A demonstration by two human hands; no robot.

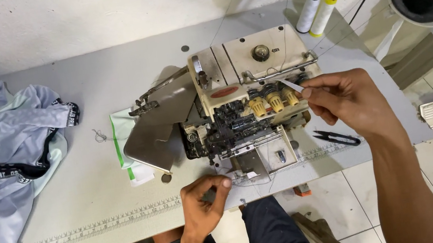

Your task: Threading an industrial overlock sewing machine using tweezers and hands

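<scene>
White table (90, 179): overlock machine (248, 98) mid-front edge betw. our hands; right hand (343, 99) pinches tweezers (288, 85), left hand (204, 203) pinches thread, wrists bent.

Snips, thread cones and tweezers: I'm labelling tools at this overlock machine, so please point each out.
Snips (338, 138): head view, on the black handles.
Thread cones (309, 13): head view, on the white body of the left cone.
Tweezers (290, 85): head view, on the metal tip.

My two bare hands, left (202, 204) and right (343, 99), forearms uncovered with no sleeves, rings or watch, dark trousers on my legs (272, 236)
</scene>
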